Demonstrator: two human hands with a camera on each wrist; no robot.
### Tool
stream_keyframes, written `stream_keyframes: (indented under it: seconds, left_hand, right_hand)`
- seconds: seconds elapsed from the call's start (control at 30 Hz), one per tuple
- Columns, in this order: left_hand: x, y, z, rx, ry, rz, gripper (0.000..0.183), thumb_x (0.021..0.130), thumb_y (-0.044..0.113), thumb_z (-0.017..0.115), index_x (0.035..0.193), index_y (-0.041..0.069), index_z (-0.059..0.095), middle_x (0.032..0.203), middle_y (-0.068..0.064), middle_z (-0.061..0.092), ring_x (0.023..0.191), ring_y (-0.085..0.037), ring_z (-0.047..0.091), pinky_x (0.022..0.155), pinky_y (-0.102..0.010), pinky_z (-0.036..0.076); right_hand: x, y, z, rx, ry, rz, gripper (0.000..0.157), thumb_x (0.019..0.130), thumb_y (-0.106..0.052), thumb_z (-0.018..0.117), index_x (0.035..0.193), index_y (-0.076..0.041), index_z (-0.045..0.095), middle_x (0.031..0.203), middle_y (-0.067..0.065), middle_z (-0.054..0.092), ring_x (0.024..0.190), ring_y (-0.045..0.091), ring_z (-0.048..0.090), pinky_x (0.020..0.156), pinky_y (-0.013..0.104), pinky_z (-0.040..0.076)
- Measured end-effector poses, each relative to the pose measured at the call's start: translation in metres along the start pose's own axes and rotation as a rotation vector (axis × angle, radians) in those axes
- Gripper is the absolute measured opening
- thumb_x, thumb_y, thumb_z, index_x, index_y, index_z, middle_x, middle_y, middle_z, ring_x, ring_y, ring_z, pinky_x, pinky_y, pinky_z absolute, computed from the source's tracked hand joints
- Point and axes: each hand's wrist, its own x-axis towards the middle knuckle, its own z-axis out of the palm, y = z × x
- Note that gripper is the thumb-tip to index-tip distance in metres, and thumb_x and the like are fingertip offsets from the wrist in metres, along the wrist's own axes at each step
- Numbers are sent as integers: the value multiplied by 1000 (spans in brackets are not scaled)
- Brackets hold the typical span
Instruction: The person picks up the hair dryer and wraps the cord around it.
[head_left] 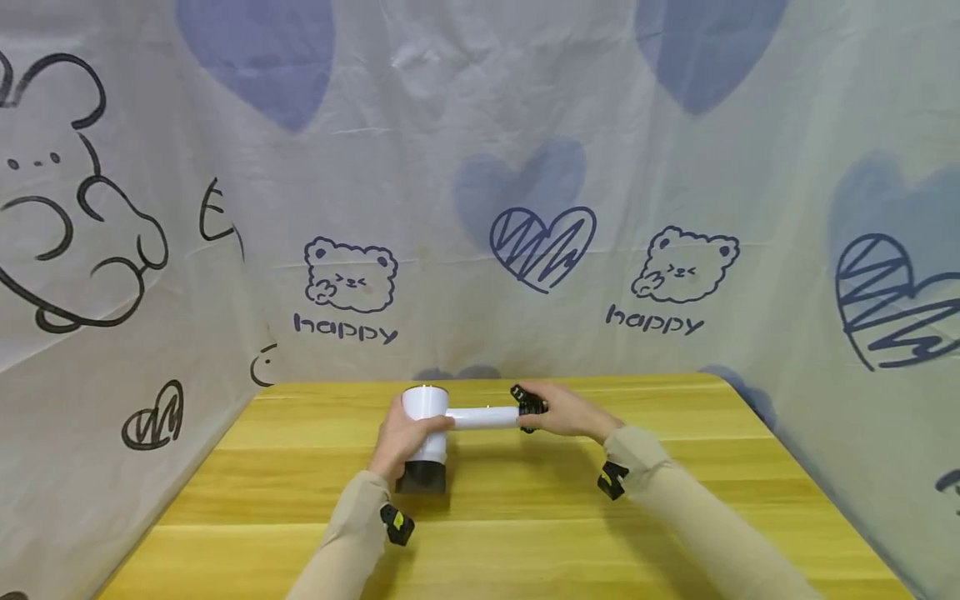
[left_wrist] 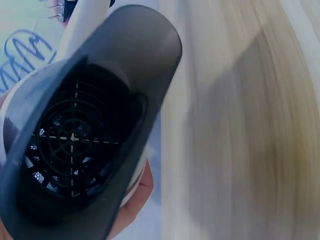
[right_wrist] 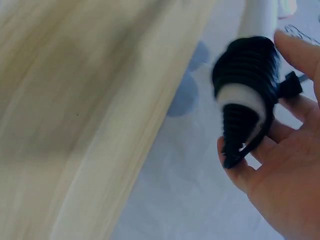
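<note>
A white hair dryer (head_left: pixel 427 405) lies across both hands, its barrel on the left and its handle (head_left: pixel 486 417) running right. My left hand (head_left: pixel 400 437) grips the barrel, with the thumb near the handle joint. Towards me points the black flat nozzle (head_left: pixel 422 477); the left wrist view looks into its opening, where a round grille (left_wrist: pixel 73 137) shows. My right hand (head_left: pixel 564 410) holds the handle's end, where a black cord (right_wrist: pixel 247 67) is wound in coils. In the right wrist view its fingers curl around the coiled cord, and a small black piece (right_wrist: pixel 290 86) sticks out beside it.
Beneath the hands is a yellow wood-grain table (head_left: pixel 525 533), with shadows of the dryer and arms on it. A pale cloth (head_left: pixel 450 333) printed with hearts and bears hangs behind the table and at both sides. Black wrist devices (head_left: pixel 397 524) sit on both sleeves.
</note>
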Motion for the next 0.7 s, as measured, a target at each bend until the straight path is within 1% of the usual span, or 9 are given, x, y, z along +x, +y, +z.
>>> stream_keyframes:
  seconds: [0.07,0.17,0.23,0.33,0.4,0.47,0.57,0.6,0.7]
  left_hand:
    - [1,-4,-4,-20,-16,-24,85,73,27,83,139,4,35,118,-21,55,87,-29,62,64,-35,58]
    - [4,-11,-11,-18,-24,-38,85,72,27,83,138,2,35,117,-22,54,84,-28,62,62,-35,58]
    - [5,-17,-17,-7,-24,-43,84,72,28,83,136,1,36,116,-23,54,82,-27,62,63,-34,58]
    - [9,-28,-26,-40,-41,-54,81,73,24,82,135,-1,37,114,-23,54,77,-26,63,61,-37,58]
    - [11,-34,-33,-68,-65,-74,81,74,23,82,134,-1,34,114,-25,52,75,-26,64,61,-39,59]
    - [13,-38,-39,-71,-81,-92,81,75,25,81,133,-1,31,113,-25,51,74,-27,64,62,-40,60]
    - [13,-41,-46,-24,-81,-116,82,75,31,81,130,-1,28,113,-26,49,76,-27,64,63,-39,60]
    - [13,-41,-48,-5,-77,-120,82,76,32,81,129,-1,29,114,-25,49,77,-26,64,64,-38,60]
    - [14,-42,-53,5,-68,-127,84,76,32,81,132,-1,30,115,-25,50,77,-26,64,64,-37,60]
  right_hand:
    - [2,-1,7,-79,6,-32,71,86,-24,75,146,-4,43,140,18,55,120,31,57,107,48,43]
    - [8,-1,18,-148,28,-72,82,80,-22,81,146,0,40,145,22,49,130,37,51,113,50,37]
    - [13,-2,27,-177,51,-72,83,77,-24,83,145,1,42,141,22,53,126,38,53,111,50,39]
    - [20,-8,39,-184,52,-16,81,77,-27,83,144,-4,43,135,18,58,119,35,58,106,49,44]
    - [25,-13,46,-203,43,11,79,78,-29,82,144,-9,44,134,14,60,118,33,59,104,48,46]
    - [29,-16,51,-222,30,21,76,79,-30,81,144,-12,45,135,12,59,120,32,58,105,48,45]
    - [36,-18,56,-252,22,14,76,80,-33,80,144,-13,46,142,11,55,127,32,53,109,50,41]
    - [37,-18,57,-255,21,14,76,80,-34,79,145,-14,46,143,11,53,129,33,51,110,51,40]
    - [41,-18,61,-237,13,32,79,79,-36,80,146,-14,44,146,12,50,133,34,48,111,53,37]
